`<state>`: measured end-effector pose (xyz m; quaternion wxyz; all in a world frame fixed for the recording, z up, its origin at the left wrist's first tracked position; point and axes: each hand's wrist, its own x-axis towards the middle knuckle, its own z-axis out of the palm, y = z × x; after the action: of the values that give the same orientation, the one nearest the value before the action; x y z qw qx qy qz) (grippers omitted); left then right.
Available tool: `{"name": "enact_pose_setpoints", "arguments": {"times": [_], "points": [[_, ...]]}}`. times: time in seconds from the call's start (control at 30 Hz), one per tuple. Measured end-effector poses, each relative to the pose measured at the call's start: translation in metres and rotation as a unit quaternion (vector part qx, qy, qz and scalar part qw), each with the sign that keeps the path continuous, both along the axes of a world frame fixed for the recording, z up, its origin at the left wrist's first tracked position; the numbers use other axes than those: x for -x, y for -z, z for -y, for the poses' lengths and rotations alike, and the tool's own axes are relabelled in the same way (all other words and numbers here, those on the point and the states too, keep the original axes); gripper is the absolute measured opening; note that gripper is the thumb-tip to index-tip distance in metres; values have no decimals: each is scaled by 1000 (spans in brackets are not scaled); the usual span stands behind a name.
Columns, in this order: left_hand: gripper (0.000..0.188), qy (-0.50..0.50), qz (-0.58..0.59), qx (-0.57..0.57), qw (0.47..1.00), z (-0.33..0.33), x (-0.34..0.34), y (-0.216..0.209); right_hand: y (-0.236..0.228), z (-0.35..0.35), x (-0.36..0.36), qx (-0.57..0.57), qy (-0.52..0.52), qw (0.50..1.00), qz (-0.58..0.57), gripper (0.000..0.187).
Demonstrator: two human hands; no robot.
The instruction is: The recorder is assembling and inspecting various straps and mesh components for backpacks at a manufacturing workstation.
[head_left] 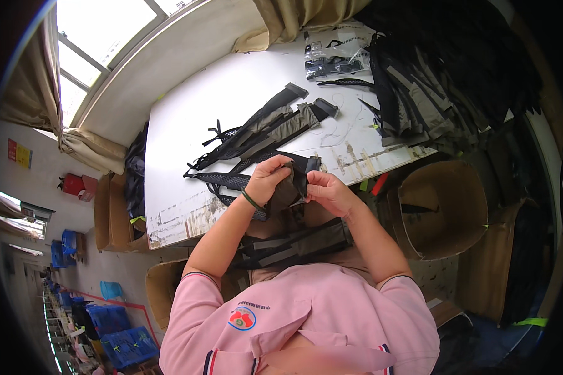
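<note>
Both hands meet over the near edge of the white table, holding one dark fabric piece (286, 192) with black mesh. My left hand (269, 179) has its fingers closed on the upper left of the cloth. On the other side, my right hand (331, 192) pinches the cloth's right edge between thumb and fingers. What lies under the fingertips is too small to make out. Just beyond my hands, several similar grey and black strips (281, 128) with mesh and cords lie on the table. More folded strips (294, 245) rest across my lap.
The white table (187, 119) has a worn near edge. At its right lies a big pile of dark strips (419, 100), beside a clear plastic bag (338, 53) of black parts. Open cardboard boxes stand at right (444, 209) and left (109, 212). A curtained window is at upper left.
</note>
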<state>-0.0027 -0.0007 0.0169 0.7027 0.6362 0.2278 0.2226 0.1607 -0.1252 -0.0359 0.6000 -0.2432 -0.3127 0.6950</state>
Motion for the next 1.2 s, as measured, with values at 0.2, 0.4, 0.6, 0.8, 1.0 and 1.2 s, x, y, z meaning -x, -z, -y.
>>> {"name": "enact_pose_setpoints", "arguments": {"times": [0.2, 0.4, 0.6, 0.8, 1.0, 1.2], "points": [[17, -23, 32, -50, 998, -5, 0, 14, -11, 3, 7, 31, 40, 994, -94, 11], [16, -34, 36, -74, 996, -2, -1, 10, -16, 5, 17, 40, -14, 994, -104, 6], [19, -39, 20, -139, 989, -5, -1, 18, -22, -1, 22, 94, 42, 984, -147, 3], [23, 74, -97, -191, 974, 4, 0, -21, 8, -4, 16, 4, 279, 867, 412, 6], [20, 51, -213, 1, 976, -9, 3, 3, -21, 0, -1, 54, 328, 927, 174, 9], [22, 47, -173, 40, 983, 0, -2, -2, -12, -2, 11, -52, 290, 840, 457, 30]]}}
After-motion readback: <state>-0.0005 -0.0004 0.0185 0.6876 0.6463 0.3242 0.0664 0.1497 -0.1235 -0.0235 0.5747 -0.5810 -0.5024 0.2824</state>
